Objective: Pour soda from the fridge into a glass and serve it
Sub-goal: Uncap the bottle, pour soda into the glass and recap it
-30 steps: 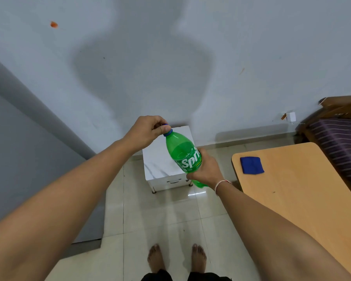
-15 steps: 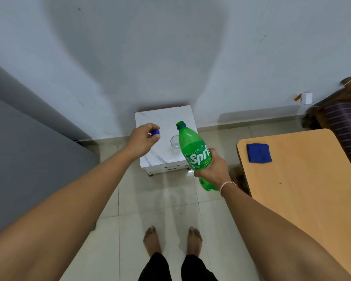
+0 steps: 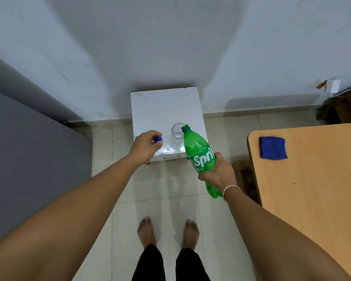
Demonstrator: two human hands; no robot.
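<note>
The right hand (image 3: pixel 218 174) is gripping the green soda bottle (image 3: pixel 201 154) around its label, its long axis leaning up and away so the open neck is sitting just over the glass (image 3: pixel 177 130) on the white stand (image 3: pixel 150 110). The left hand (image 3: pixel 147 146) is pinching the blue cap (image 3: pixel 158 139) beside it.

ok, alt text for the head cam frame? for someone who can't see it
Seen from above, a person's right hand tilts an uncapped green Sprite bottle toward a clear glass on a small white table, while the left hand pinches the blue cap. A blue cloth lies on a wooden table at right; bare feet stand on floor tiles.
</note>
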